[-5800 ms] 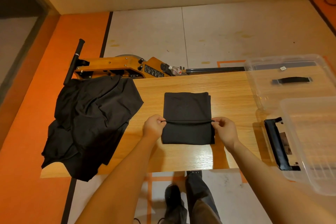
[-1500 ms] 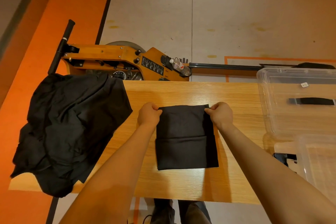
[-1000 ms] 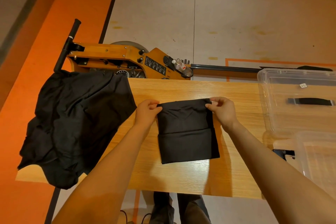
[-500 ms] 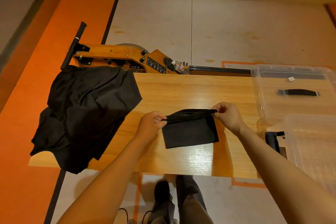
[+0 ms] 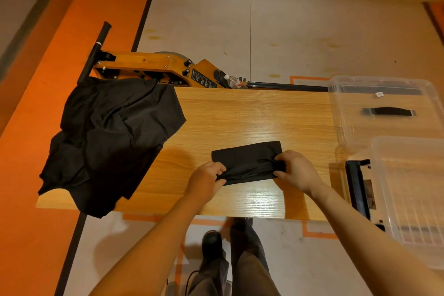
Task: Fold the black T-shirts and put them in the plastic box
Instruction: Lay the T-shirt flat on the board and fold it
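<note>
Gripping the folded black T-shirt (image 5: 246,155) at both ends, we have it lying on the wooden table (image 5: 240,115), a little nearer the front edge than the back and toward the right half. Our left hand (image 5: 206,180) has its fingers curled round the shirt's left end, and our right hand (image 5: 296,172) has its fingers and thumb clenched on the right end. The shirt is matte black and folded down to a compact, wide rectangle. Its far part lies flat with a straight back edge and squared corners, while the near edge between our hands is gathered into long creases that run from one grip to the other. The bottom layer shows as a thin dark strip just below those creases.

At the left end of the table we see a heap of unfolded black T-shirts (image 5: 113,137), rumpled, with soft folds catching the light; it spills over the left and front edges of the tabletop. It lies well apart from the folded one.

On the right side sits the plastic box (image 5: 408,190), clear-walled, overhanging the front corner of the table, with a black latch (image 5: 358,187) on its left side. Behind it lies a clear lid (image 5: 384,108) with a black handle, flat on the table's far right corner.

Beyond the table's back edge an orange machine (image 5: 153,67) with a black bar stands on the floor, and a small plastic bottle (image 5: 233,81) rests on it.
</note>
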`<action>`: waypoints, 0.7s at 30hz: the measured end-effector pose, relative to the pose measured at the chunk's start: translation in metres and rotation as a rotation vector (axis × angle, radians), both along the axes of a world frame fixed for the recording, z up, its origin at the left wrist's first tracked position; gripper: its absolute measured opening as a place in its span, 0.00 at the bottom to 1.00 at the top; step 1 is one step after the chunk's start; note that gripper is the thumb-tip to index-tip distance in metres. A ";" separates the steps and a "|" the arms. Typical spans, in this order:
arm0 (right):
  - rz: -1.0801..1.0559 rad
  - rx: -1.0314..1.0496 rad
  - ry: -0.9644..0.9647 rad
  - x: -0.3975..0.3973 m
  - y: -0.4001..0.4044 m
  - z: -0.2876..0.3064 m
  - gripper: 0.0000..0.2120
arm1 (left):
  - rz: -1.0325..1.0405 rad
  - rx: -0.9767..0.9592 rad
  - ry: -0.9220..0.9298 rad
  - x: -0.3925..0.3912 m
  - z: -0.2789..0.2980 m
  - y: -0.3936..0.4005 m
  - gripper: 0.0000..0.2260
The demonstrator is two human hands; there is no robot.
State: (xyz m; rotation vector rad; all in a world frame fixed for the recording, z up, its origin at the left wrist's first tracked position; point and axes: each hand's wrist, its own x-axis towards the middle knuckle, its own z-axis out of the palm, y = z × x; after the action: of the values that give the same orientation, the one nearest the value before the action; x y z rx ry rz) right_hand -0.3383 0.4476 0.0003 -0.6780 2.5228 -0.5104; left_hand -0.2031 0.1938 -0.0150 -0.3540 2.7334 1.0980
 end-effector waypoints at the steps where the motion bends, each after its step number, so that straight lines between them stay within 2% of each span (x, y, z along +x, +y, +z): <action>1: -0.004 -0.002 0.012 0.000 0.000 -0.001 0.19 | -0.005 -0.011 0.012 0.000 -0.001 0.000 0.12; 8: 0.038 -0.024 0.127 0.003 0.008 -0.002 0.07 | -0.024 -0.070 0.092 0.000 -0.002 -0.001 0.07; 13: 0.176 -0.018 0.310 0.014 0.013 -0.004 0.15 | -0.065 -0.137 0.073 0.007 -0.003 0.000 0.05; 15: 0.215 0.006 0.292 0.017 0.017 -0.005 0.11 | -0.125 -0.200 0.061 0.008 -0.003 0.001 0.04; 16: 0.217 0.007 0.281 0.018 0.019 -0.007 0.09 | -0.140 -0.237 0.067 0.008 -0.003 0.003 0.07; 18: 0.162 0.005 0.301 0.020 0.019 -0.009 0.16 | -0.112 -0.290 0.111 0.005 -0.002 0.004 0.11; 20: 0.076 -0.037 0.390 0.021 0.014 -0.008 0.20 | -0.054 -0.317 0.213 -0.001 -0.002 0.007 0.09; 21: 0.032 -0.064 0.431 0.020 0.011 -0.008 0.20 | -0.024 -0.325 0.258 -0.005 -0.002 0.009 0.07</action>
State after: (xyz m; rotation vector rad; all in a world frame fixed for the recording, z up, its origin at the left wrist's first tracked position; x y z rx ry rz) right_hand -0.3185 0.4588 -0.0074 -0.9359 2.8964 -0.4760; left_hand -0.2083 0.2025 -0.0165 -0.2341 3.1428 0.7347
